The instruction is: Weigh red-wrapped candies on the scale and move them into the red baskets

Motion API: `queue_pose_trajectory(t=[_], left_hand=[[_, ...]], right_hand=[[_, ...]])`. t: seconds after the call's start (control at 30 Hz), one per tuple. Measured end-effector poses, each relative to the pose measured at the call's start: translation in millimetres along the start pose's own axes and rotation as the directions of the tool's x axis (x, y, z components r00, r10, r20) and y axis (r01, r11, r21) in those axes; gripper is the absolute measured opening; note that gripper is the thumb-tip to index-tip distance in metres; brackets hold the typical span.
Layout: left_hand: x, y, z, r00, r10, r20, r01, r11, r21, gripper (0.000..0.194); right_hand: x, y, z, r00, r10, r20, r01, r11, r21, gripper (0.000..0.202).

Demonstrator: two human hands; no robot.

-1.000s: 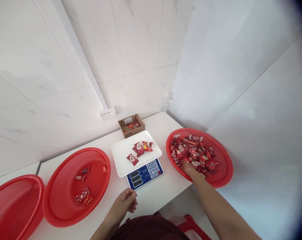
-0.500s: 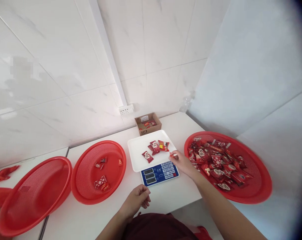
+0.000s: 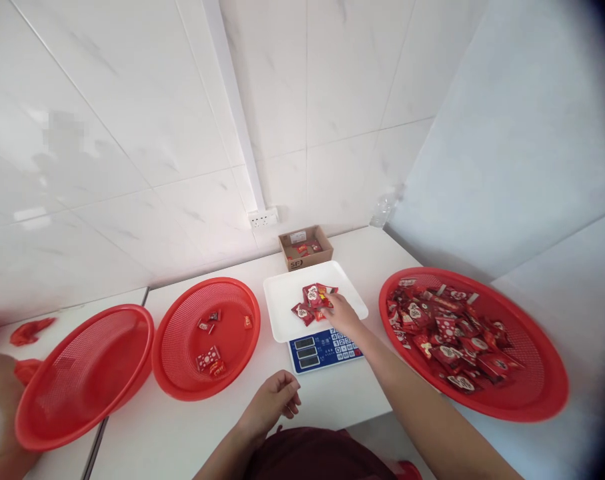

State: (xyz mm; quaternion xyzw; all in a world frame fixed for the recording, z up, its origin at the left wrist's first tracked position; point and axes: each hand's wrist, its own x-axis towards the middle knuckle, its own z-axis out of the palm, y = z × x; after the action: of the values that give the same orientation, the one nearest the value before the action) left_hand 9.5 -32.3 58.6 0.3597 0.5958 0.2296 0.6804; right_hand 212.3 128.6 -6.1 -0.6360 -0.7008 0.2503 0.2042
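Several small red snack packets [image 3: 309, 295] lie bunched together on the white tray of a weighing scale [image 3: 278, 311]. My right hand [image 3: 341, 315] is at the right side of this pile, its fingers closed on the packets there; the fingertips are partly hidden among them. The scale's blue keypad and display panel [image 3: 315, 349] faces me below the tray, with the right forearm over its right corner. My left hand [image 3: 276, 402] hovers by the table's front edge, fingers curled in, holding nothing that I can see.
At right stands a red basket [image 3: 547, 393] full of packets. Left of the scale, a red basket [image 3: 167, 380] holds several packets, beside another red basket [image 3: 82, 373]. A cardboard box [image 3: 296, 265] with packets sits behind the scale. Another person's arm [image 3: 5, 413] shows at far left.
My right hand has moved left over the tray, and the packets there are now closer together. My left hand has stayed put. Another person's arm has come further into view at left.
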Motion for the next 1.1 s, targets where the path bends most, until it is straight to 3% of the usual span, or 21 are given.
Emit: queue_pose_trajectory(t=[0.17,0.27,0.33,0.43,0.53,0.63,0.83,1.1], left_hand=[[-0.5,3.0,-0.1,1.0,0.006,0.006,-0.006,1.0,0.001,0.034],[-0.9,2.3,-0.9,1.0,-0.002,0.004,0.002,1.0,0.004,0.035],[-1.0,1.3,-0.9,1.0,-0.004,0.002,0.004,1.0,0.005,0.036],[-0.7,-0.4,0.5,1.0,-0.01,0.007,0.01,1.0,0.005,0.036],[0.4,-1.4,4.1,1.0,-0.009,0.015,0.009,1.0,0.014,0.035],[1.9,-1.7,9.4,0.999,-0.008,0.034,0.007,1.0,0.022,0.032],[3.9,-1.8,18.3,0.998,-0.012,0.057,0.01,1.0,0.024,0.032],[2.5,-9.8,17.3,0.999,-0.003,0.041,0.002,1.0,0.018,0.03]], right_hand=[[-17.6,9.7,-11.7,0.997,-0.018,-0.074,0.018,1.0,0.003,0.043],[-40.7,42.1,-30.7,0.974,-0.041,-0.222,0.033,0.999,-0.043,0.04],[-61.2,70.6,-41.5,0.97,-0.036,-0.239,0.015,0.996,-0.088,0.039],[-93.5,110.2,-48.1,0.975,0.108,-0.192,-0.133,0.984,-0.118,0.043],[-118.0,132.6,-43.9,0.96,0.263,-0.097,-0.275,0.952,-0.135,0.043],[-128.8,137.1,-36.8,0.947,0.316,-0.066,-0.322,0.934,-0.155,0.046],[-129.1,134.1,-33.2,0.946,0.308,-0.102,-0.32,0.936,-0.146,0.046],[-130.0,136.8,-30.8,0.954,0.288,-0.088,-0.3,0.935,-0.19,0.048]])
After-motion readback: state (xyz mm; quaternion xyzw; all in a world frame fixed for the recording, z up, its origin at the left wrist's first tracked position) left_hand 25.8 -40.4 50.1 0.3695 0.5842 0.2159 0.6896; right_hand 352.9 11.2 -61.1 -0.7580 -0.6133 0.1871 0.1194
